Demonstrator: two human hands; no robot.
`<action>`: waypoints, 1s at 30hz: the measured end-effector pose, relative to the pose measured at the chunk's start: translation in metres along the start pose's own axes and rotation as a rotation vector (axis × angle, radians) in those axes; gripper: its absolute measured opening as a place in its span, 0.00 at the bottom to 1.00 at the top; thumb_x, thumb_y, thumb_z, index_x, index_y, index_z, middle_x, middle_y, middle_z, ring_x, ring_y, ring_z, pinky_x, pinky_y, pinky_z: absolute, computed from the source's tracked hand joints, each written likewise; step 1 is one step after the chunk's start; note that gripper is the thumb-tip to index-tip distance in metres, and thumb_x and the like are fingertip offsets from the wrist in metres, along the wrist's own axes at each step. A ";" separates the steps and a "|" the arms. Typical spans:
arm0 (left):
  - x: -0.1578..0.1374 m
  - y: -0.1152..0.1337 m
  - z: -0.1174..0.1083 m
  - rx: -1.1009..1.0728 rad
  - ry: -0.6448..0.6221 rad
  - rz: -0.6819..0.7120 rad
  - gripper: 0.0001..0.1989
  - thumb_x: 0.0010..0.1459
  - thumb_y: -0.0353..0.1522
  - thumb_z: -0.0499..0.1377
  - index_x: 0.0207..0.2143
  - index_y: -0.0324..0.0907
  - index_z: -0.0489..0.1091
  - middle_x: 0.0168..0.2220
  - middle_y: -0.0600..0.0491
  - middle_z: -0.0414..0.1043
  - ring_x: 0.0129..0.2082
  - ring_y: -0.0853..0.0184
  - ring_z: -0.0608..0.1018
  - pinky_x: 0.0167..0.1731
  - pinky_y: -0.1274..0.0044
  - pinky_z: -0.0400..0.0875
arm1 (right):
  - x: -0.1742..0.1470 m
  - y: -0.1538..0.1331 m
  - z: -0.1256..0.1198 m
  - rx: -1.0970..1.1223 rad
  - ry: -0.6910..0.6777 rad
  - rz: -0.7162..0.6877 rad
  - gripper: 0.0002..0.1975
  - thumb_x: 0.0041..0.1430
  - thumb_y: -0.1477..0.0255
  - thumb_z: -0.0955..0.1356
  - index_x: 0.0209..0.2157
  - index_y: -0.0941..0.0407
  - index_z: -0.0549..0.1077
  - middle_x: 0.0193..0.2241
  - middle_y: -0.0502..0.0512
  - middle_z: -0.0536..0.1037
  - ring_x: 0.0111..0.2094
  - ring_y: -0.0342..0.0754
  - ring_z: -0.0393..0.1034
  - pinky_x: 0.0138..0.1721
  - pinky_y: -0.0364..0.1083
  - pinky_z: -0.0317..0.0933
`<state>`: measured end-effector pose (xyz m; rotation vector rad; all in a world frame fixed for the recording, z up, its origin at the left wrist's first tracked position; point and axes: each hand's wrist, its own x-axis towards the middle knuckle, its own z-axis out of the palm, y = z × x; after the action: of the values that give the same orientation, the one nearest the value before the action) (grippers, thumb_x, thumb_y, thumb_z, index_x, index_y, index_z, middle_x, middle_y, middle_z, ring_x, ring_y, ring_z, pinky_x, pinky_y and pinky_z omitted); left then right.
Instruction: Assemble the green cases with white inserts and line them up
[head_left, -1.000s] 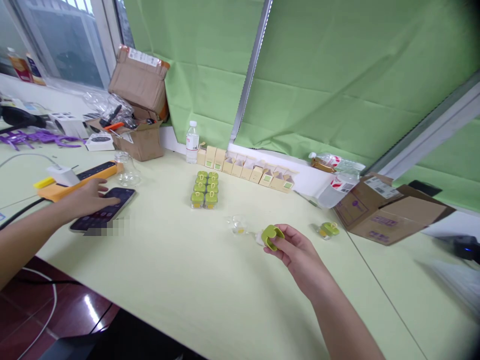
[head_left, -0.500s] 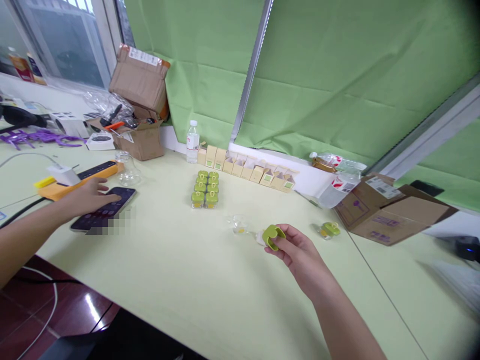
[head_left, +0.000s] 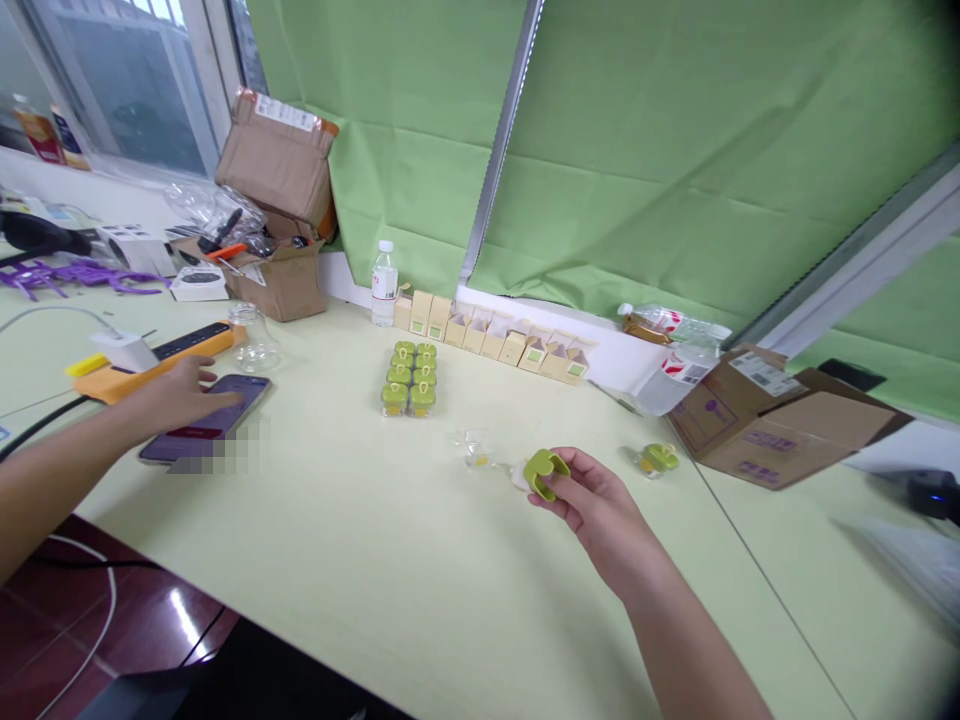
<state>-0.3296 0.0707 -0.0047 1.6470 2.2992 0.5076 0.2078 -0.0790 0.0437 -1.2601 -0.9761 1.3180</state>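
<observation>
My right hand (head_left: 592, 500) pinches a green plastic lid (head_left: 544, 474) between thumb and fingers above the table; something whitish shows at its left edge. Just left of it lies a small clear container (head_left: 478, 450) with a yellow spot. My left hand (head_left: 180, 395) reaches over a smartphone (head_left: 217, 412), fingers stretched out and a fingertip on or just above its screen. Two rows of small clear jars with green lids (head_left: 410, 380) stand mid-table. One more green-lidded jar (head_left: 658, 459) sits to the right of my right hand.
Small open cardboard boxes (head_left: 487, 335) line the back by a water bottle (head_left: 385, 285). An orange power strip (head_left: 169, 360) and a clear glass jar (head_left: 255, 340) are beyond the phone. Cartons (head_left: 772, 430) and bottles (head_left: 679, 375) stand at right; an open box (head_left: 277, 280) is back left.
The phone's screen has switched from dark with icons to a lighter purple display with a red band. Both hands stay nearly in place; the green lid remains in my right hand.
</observation>
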 end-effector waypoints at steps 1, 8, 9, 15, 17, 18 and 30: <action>0.000 0.000 0.000 0.000 0.002 0.003 0.51 0.46 0.54 0.64 0.63 0.35 0.52 0.55 0.40 0.70 0.49 0.53 0.77 0.43 0.70 0.73 | 0.000 0.000 0.000 0.001 -0.001 0.000 0.14 0.46 0.64 0.78 0.33 0.53 0.77 0.35 0.52 0.78 0.39 0.49 0.73 0.47 0.51 0.70; -0.002 0.004 -0.001 -0.009 -0.007 -0.009 0.53 0.46 0.59 0.61 0.65 0.35 0.50 0.57 0.38 0.69 0.50 0.52 0.77 0.44 0.68 0.73 | -0.001 -0.001 0.000 -0.003 0.005 -0.006 0.13 0.46 0.65 0.78 0.33 0.54 0.77 0.35 0.52 0.79 0.39 0.49 0.73 0.47 0.52 0.70; -0.002 0.004 -0.001 -0.004 -0.011 -0.001 0.54 0.45 0.59 0.62 0.65 0.35 0.50 0.57 0.38 0.69 0.50 0.52 0.77 0.44 0.69 0.73 | -0.001 -0.001 0.000 -0.004 0.004 -0.006 0.14 0.46 0.65 0.78 0.33 0.54 0.77 0.35 0.52 0.78 0.38 0.49 0.73 0.47 0.52 0.70; -0.002 0.003 -0.001 -0.002 -0.018 -0.010 0.55 0.45 0.58 0.62 0.65 0.34 0.50 0.56 0.38 0.69 0.50 0.51 0.76 0.47 0.67 0.72 | -0.001 -0.001 0.000 0.002 0.007 -0.009 0.14 0.46 0.65 0.78 0.33 0.54 0.77 0.34 0.52 0.78 0.38 0.49 0.73 0.47 0.53 0.70; -0.002 0.003 -0.001 -0.021 -0.019 -0.022 0.54 0.46 0.59 0.61 0.65 0.35 0.49 0.57 0.39 0.68 0.51 0.51 0.76 0.48 0.66 0.72 | -0.001 -0.001 0.000 0.001 0.006 -0.012 0.14 0.46 0.65 0.78 0.33 0.54 0.77 0.34 0.52 0.78 0.38 0.49 0.72 0.47 0.53 0.70; -0.002 0.003 -0.001 -0.025 -0.018 -0.023 0.54 0.46 0.59 0.61 0.65 0.35 0.49 0.57 0.39 0.68 0.51 0.51 0.76 0.48 0.66 0.72 | -0.001 -0.001 0.000 0.000 0.006 -0.013 0.14 0.46 0.65 0.78 0.33 0.54 0.77 0.34 0.52 0.78 0.38 0.49 0.72 0.47 0.53 0.70; 0.005 -0.008 0.002 -0.010 -0.031 0.003 0.51 0.47 0.53 0.64 0.64 0.36 0.49 0.59 0.40 0.67 0.50 0.53 0.77 0.43 0.71 0.73 | -0.002 -0.003 0.002 -0.011 0.013 -0.008 0.13 0.46 0.65 0.78 0.32 0.54 0.76 0.34 0.52 0.78 0.38 0.50 0.73 0.47 0.52 0.70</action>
<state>-0.3374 0.0728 -0.0101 1.6425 2.2692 0.4901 0.2065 -0.0804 0.0472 -1.2706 -0.9793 1.2986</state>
